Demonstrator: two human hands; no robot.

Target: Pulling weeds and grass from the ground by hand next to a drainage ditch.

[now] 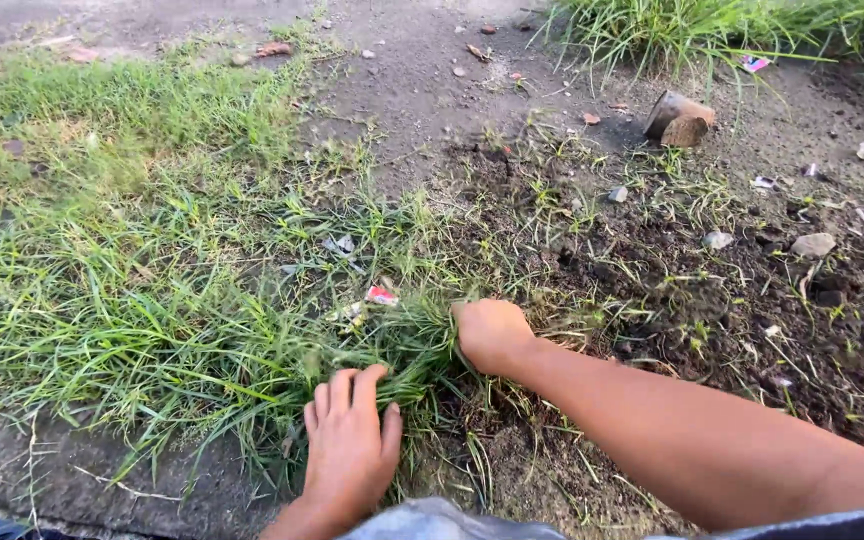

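a grass clump (407, 345) is clenched at its base by the right hand (490, 333), apparently for purchase; the left hand (350, 440) is pressed flat, fingers released, bracing beside it.

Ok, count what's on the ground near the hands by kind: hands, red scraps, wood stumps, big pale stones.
Hands: 2, left hand and right hand
Red scrap: 1
Wood stump: 1
Pale stones: 2
Total: 6

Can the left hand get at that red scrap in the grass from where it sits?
Probably yes. The left hand rests flat on the grass, and the red scrap lies just ahead, with only loose blades between them.
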